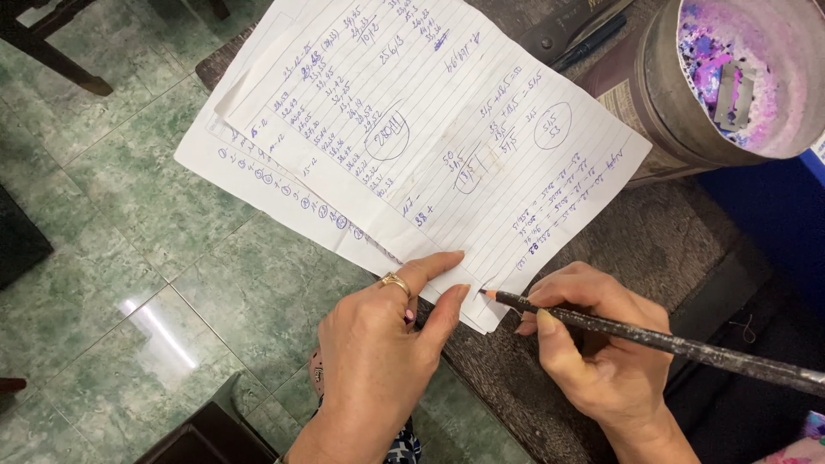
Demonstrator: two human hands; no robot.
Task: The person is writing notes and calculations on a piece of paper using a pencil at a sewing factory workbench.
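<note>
Your right hand [593, 344] is closed around a dark pencil [670, 344] in a writing grip, its reddish tip touching the near corner of the lined paper sheets [447, 137]. Your left hand [387, 344], with a ring on one finger, holds nothing; its fingers are stretched out, with thumb and forefinger pinning that same near corner just left of the tip. The sheets lie fanned across the dark surface [636, 232], and their left part hangs out over the green tiled floor [129, 241].

Judging from this, the unsupported overhang is the weak spot. Keep the left fingers flat and close to the tip so the top sheet cannot slide, write with light pressure where the surface backs the paper, and keep the long pencil shaft clear of the round tin [730, 86] at the far right, which holds purple and pink scraps.
</note>
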